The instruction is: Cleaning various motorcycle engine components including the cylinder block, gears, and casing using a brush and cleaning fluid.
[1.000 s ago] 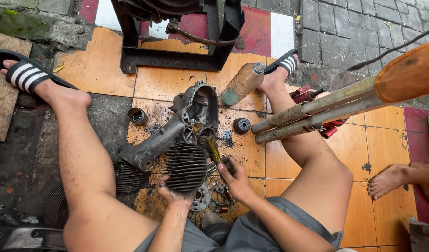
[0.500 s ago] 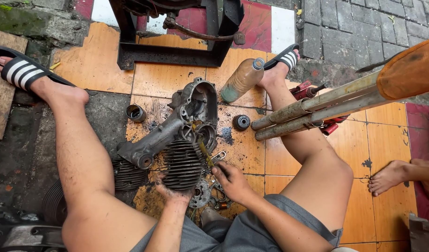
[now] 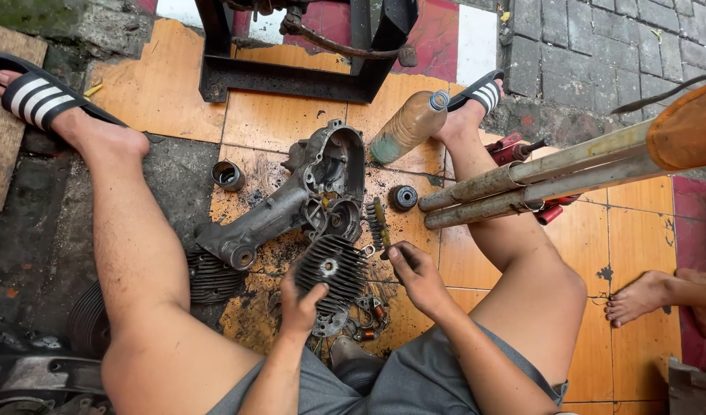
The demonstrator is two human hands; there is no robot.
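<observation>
- Head view, looking down at a person seated on an orange tiled floor (image 3: 291,115), legs spread, with engine parts lying between them.
- The left hand (image 3: 300,301) is clamped on the near edge of a dark, round, finned metal cylinder head (image 3: 330,270), fingers curled over its fins.
- The right hand (image 3: 416,274) sits just beside the cylinder head on its right, fingers closed around a slim yellowish-handled tool (image 3: 380,223) that points away from the person.
- The cylinder head lies against the near end of a grey cast-metal engine casing (image 3: 307,196), which stretches across the oily tiles between the legs.
- A small black round part (image 3: 403,197) lies just right of the casing; a short metal ring (image 3: 228,176) lies to its left.
- A tan plastic bottle (image 3: 408,127) lies tilted near the right foot.
- Two dirty metal tubes (image 3: 522,188) cross above the right leg.
- Another person's bare foot (image 3: 641,298) rests on the tiles at far right.
</observation>
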